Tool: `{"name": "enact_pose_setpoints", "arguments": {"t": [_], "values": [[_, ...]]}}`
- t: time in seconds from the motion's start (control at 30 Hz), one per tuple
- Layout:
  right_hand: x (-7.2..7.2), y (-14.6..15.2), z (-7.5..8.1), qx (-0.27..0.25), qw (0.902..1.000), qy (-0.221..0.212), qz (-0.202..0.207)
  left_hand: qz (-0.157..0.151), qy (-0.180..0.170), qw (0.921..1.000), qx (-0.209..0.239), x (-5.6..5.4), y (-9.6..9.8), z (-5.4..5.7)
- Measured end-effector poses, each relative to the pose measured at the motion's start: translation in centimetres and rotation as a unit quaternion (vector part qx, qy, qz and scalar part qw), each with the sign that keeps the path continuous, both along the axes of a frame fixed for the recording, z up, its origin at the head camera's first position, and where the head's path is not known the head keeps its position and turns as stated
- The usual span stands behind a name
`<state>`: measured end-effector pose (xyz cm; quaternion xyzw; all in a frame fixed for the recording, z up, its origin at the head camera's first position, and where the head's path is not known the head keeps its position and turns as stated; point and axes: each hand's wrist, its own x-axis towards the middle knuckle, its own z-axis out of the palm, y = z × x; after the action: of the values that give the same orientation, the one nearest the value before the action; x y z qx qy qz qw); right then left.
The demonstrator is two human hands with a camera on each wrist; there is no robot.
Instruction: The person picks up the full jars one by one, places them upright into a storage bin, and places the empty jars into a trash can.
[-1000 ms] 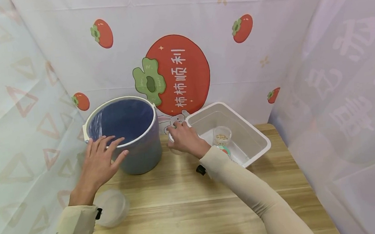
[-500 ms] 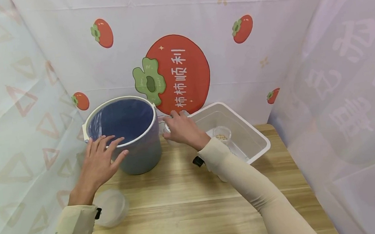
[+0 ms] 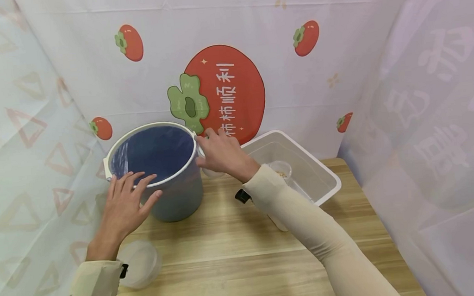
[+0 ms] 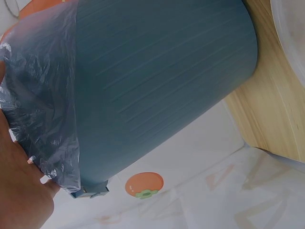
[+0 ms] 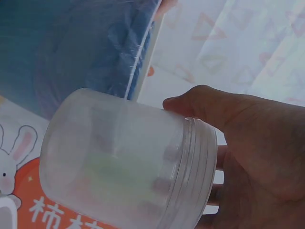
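Note:
My right hand (image 3: 226, 154) grips a translucent plastic jar (image 5: 112, 152) around its ridged neck, thumb on one side and fingers on the other. It hangs beside the right rim of a blue bin (image 3: 178, 199), mostly hidden under the hand in the head view. A clear plastic liner (image 4: 45, 105) folds over the bin's rim. My left hand (image 3: 125, 205) rests at the near left part of that rim, fingers spread and reaching over the edge. In the left wrist view its fingers lie against the liner.
A white basin (image 3: 322, 171) stands at the back right, with a small clear cup (image 3: 280, 168) of grains inside. One round translucent container (image 3: 139, 265) sits on the wooden table (image 3: 225, 269) by my left wrist. Printed cloth walls (image 3: 282, 79) close in the back and sides.
My right hand has lifted the jar and carried it left and up from near the basin to the bin's right rim. The left hand has not moved.

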<state>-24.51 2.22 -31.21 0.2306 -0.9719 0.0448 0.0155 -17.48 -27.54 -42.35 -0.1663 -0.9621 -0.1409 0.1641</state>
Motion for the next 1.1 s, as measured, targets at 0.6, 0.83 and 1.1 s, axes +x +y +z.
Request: {"name": "enact_pose_setpoints", "arguments": {"t": [0.6,0.83,1.1], "values": [[-0.2,-1.9,4.0,-0.006,0.9995,0.031,-0.003,-0.002,-0.001,1.0000,0.001,0.0,0.1,0.0],[-0.4,-3.0,4.2,-0.010,0.9985,0.054,0.002,-0.002,0.008,1.0000,0.001,0.0,0.3,0.1],[-0.5,-4.5,3.8,-0.005,0.9971,0.075,0.013,-0.003,0.009,1.0000,0.000,0.0,0.3,0.1]]}}
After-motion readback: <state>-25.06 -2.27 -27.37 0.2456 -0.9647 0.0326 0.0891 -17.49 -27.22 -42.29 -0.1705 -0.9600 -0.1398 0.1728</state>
